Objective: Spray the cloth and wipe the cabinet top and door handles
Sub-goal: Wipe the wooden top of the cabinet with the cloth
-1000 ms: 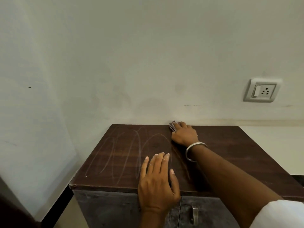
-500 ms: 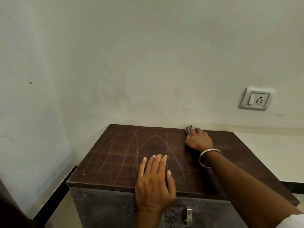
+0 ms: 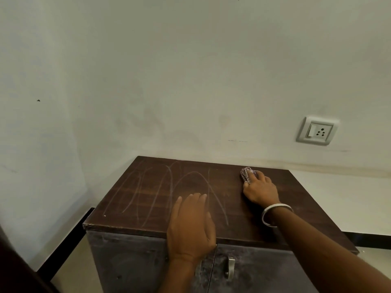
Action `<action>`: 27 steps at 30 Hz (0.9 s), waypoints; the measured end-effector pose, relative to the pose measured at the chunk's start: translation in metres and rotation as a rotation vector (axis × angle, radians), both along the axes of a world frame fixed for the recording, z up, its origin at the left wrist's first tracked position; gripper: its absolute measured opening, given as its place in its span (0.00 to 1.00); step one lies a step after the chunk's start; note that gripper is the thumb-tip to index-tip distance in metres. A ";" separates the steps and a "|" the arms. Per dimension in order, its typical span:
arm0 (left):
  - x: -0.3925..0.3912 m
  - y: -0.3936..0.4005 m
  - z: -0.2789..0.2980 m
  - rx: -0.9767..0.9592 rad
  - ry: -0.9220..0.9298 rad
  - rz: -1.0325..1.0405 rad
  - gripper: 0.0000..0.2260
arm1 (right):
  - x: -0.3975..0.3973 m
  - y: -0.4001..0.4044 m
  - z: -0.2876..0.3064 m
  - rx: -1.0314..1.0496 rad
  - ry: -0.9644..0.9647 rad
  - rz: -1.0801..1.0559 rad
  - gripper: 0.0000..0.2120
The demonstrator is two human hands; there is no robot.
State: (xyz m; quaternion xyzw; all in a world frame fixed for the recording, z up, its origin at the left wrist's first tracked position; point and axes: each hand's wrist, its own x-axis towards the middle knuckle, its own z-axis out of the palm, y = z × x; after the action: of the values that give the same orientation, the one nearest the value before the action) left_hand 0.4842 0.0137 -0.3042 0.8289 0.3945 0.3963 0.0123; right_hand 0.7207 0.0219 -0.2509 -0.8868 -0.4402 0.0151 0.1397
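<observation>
The right hand (image 3: 261,190) presses a bunched cloth (image 3: 246,173) onto the cabinet top (image 3: 296,197), near its rear edge. The fingers curl over the cloth; only a small checked wad shows beyond the fingertips. This grip is closed on the cloth. The left hand (image 3: 191,225) lies flat on the top, well to the left of the grip and nearer the front edge, fingers straight, holding nothing.

Pale looping streaks (image 3: 152,193) cover the top to the left of the grip. The surface to its right looks plain.

Risks from this position:
- The cloth sits close to the rear edge, by the wall (image 3: 190,81). A stroke pushed further back could drag the wad against the wall or off the top.
- The wad is small under the fingers. Uneven pressure could let it roll out, leaving bare fingertips on the wood.
- The streaks suggest residue. A cloth that is too dry may smear rather than lift it.
- The left hand rests on streaked surface; that patch will probably be missed unless the hand moves.

Limits of view:
- One handle (image 3: 230,267) shows below and left of the grip. A second handle, if present, is hidden behind the left wrist.
- No spray bottle is visible.
- Cloth dampness cannot be judged.
- The doors are cut off at the lower frame edge.
</observation>
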 end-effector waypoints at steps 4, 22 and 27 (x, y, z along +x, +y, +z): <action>0.001 0.001 -0.001 0.009 0.002 0.008 0.21 | -0.002 -0.008 0.000 -0.013 0.015 -0.035 0.27; -0.001 -0.001 0.001 0.000 0.036 0.044 0.21 | -0.054 -0.048 -0.008 0.070 -0.049 0.090 0.26; 0.000 0.000 0.001 -0.003 0.031 0.043 0.21 | -0.050 -0.059 -0.004 0.023 -0.011 0.002 0.27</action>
State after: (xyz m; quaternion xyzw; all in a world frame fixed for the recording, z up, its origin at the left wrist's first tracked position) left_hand 0.4840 0.0136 -0.3036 0.8263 0.4130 0.3831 -0.0010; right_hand 0.6703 -0.0369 -0.2546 -0.8847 -0.4421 0.0053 0.1474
